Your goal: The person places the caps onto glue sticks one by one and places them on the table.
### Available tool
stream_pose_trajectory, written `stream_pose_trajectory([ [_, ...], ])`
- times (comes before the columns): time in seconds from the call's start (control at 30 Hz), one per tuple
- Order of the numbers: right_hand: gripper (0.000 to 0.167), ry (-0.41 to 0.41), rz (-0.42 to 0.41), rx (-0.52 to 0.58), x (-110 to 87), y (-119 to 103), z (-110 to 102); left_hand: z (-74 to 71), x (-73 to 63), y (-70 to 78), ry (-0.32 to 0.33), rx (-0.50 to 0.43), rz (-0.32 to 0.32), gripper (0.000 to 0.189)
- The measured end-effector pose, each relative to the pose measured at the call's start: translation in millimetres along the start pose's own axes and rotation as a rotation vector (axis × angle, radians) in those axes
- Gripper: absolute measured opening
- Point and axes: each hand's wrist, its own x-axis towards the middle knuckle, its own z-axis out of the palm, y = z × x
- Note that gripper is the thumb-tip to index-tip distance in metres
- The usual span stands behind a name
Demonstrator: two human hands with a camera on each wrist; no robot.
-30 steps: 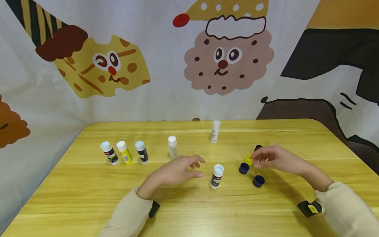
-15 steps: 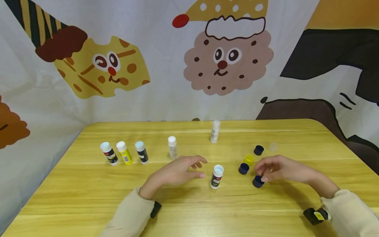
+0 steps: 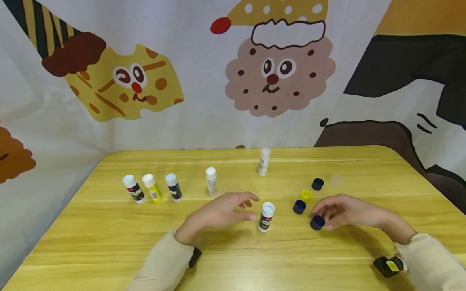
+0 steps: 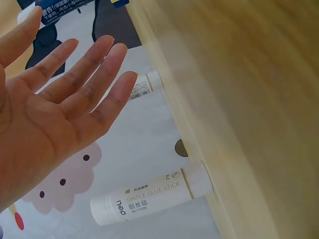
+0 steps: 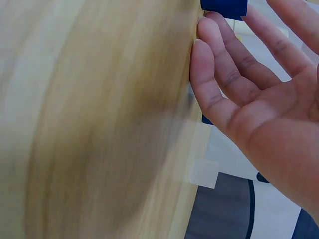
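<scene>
An uncapped glue stick (image 3: 266, 217) with a black label stands upright near the middle of the table. My left hand (image 3: 226, 209) hovers just left of it, fingers loosely spread and holding nothing; in the left wrist view the palm (image 4: 55, 112) shows fully. On the right, my right hand (image 3: 347, 211) reaches down to the nearest dark blue cap (image 3: 317, 222), thumb and fingers against its right and far sides. The right wrist view cuts that blue cap (image 5: 224, 7) off at the top edge, and the thumb's tip is out of sight there.
Two more dark blue caps (image 3: 299, 207), a yellow cap (image 3: 306, 196) and a translucent cap (image 3: 336, 180) lie close by. White glue sticks (image 3: 211, 181) stand behind the left hand. Farther left, two black-labelled sticks (image 3: 174, 187) flank a yellow one (image 3: 152, 188). A printed cloth (image 3: 204, 129) hangs behind.
My right hand has come toward me from the rear caps to the nearest dark blue cap, uncovering the translucent cap. My left hand has shifted slightly right, toward the black-labelled glue stick.
</scene>
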Motion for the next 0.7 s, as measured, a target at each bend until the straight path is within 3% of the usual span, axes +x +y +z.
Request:
stream_pose_trajectory([
  [0.3,0.037,-0.047,-0.056,0.037,1.0,1.0,-0.5,2.8,4.9,4.7,-0.01,0.014,0.039,0.043],
  [0.7,0.037,-0.058,-0.063,0.058,1.8,3.5,-0.3,4.6,11.2,6.9,-0.022,0.021,0.029,0.04],
])
